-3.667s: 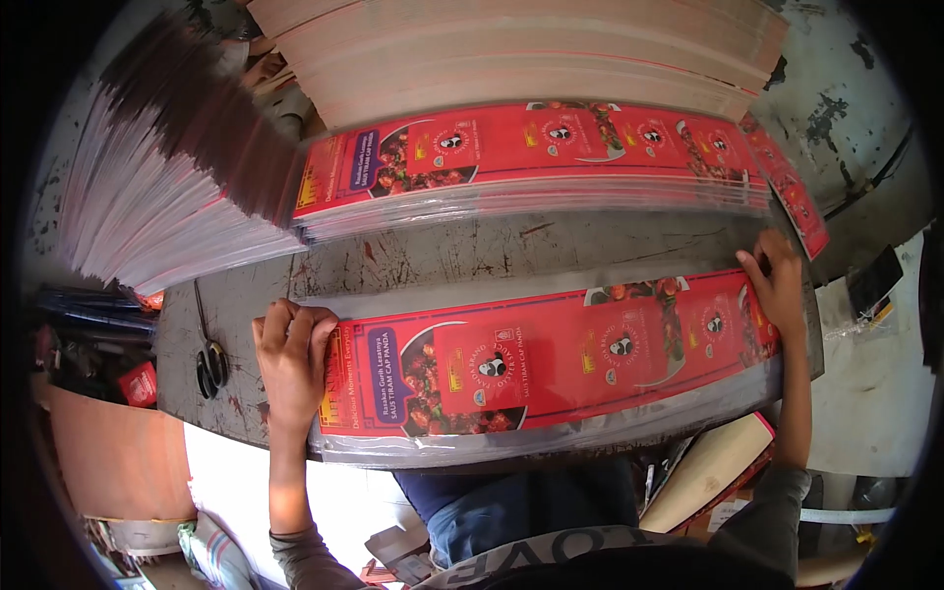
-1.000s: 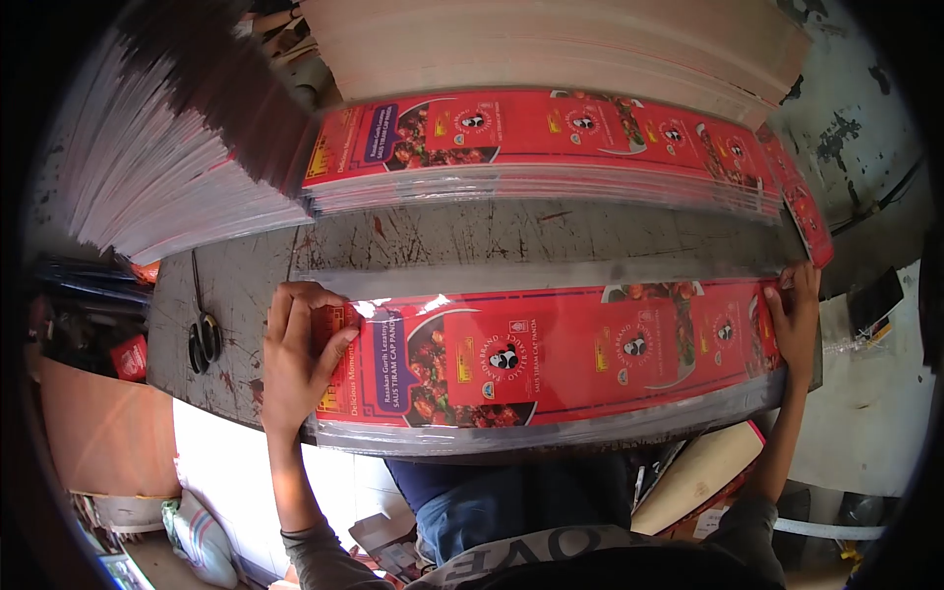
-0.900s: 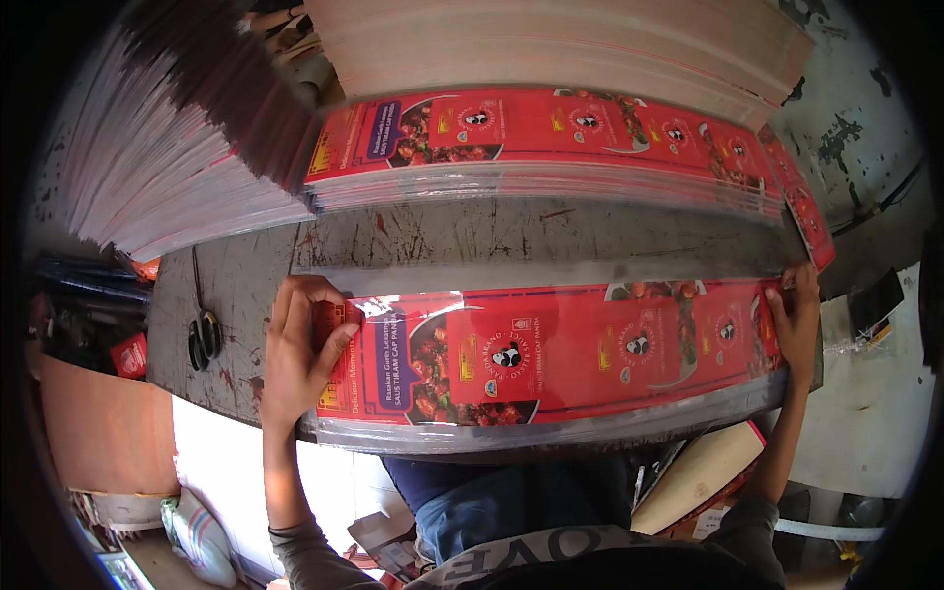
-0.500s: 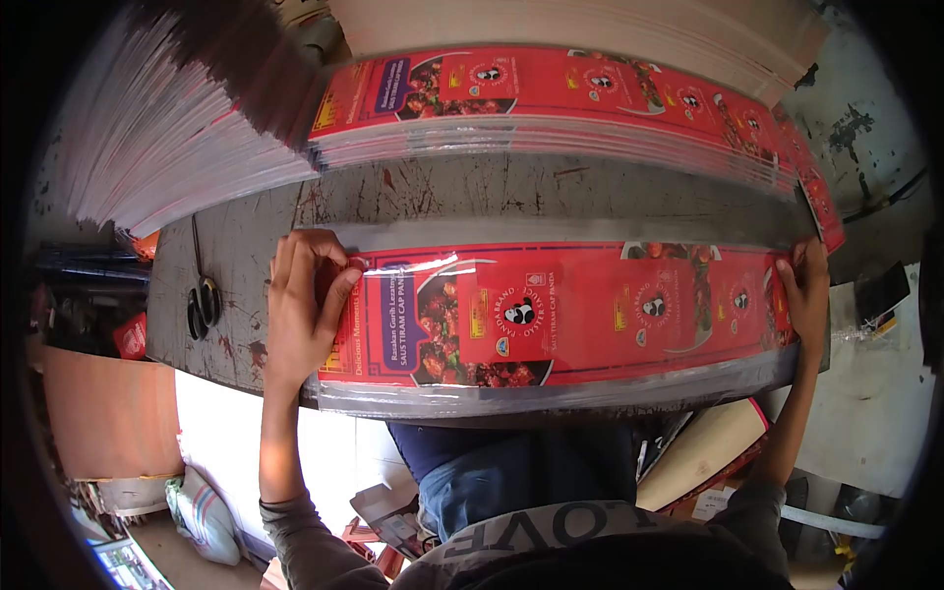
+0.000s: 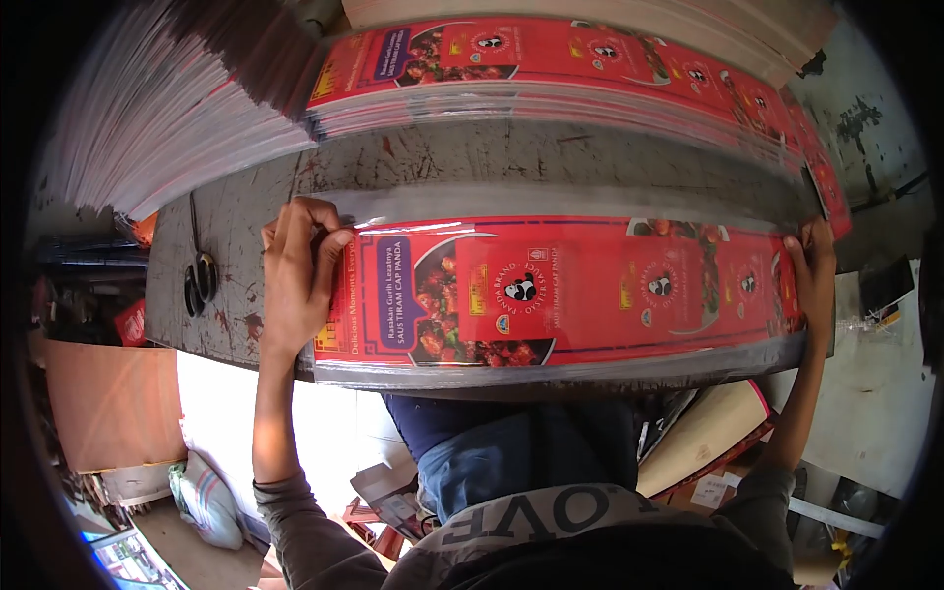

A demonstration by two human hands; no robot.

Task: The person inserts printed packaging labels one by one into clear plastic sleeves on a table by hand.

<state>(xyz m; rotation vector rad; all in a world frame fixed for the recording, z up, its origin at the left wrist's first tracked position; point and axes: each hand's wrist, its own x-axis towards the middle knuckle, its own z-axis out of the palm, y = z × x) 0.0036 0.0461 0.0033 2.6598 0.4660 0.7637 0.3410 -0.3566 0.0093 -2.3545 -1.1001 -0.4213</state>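
Higher in view than before: scratched grey tabletop [image 5: 423, 162], hands, long red plastic-covered printed strip [image 5: 590, 295]. Strip lies along tabletop's near edge, reads "Rasakan Gurih Lezatnya SAUS TIRAM CAP PANDA", "PANDA BRAND OYSTER SAUCE". Left hand [image 5: 298, 275], right hand [image 5: 814, 265] pinch opposite ends, thumbs on top. Matching red stack [image 5: 551, 54] on tabletop's far side; black-handled scissors [image 5: 200, 283] left.

- Left hand [image 5: 298, 280] is curling its fingers [image 5: 313, 210], thumb [image 5: 330, 258] angling inward.
- Right hand [image 5: 815, 273], well apart, is angling its thumb inward.
- Both forearms [image 5: 276, 418] are reaching forward.
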